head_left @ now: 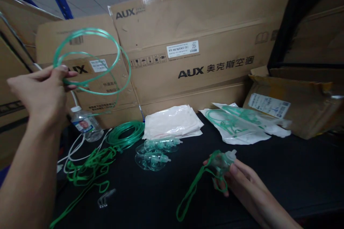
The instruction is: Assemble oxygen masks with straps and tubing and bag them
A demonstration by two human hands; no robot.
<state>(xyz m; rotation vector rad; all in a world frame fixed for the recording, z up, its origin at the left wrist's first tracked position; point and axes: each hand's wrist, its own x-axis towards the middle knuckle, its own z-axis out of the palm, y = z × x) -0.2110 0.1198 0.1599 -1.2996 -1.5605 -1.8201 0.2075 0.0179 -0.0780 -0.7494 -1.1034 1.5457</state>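
Raised at the left, my left hand pinches a loosely coiled green tube, whose loops hang in the air in front of the cartons. Low on the right, my right hand is closed around a clear green oxygen mask with a whitish connector pointing up. A green elastic strap dangles from that mask. Several more clear masks lie on the black table between my hands. Beyond them is a stack of white pouches.
A coil of green tubing, tangled green straps and small clear metal-like pieces lie at left, near a plastic bottle. Packed mask bags lie beside an open carton. A large cardboard panel stands behind.
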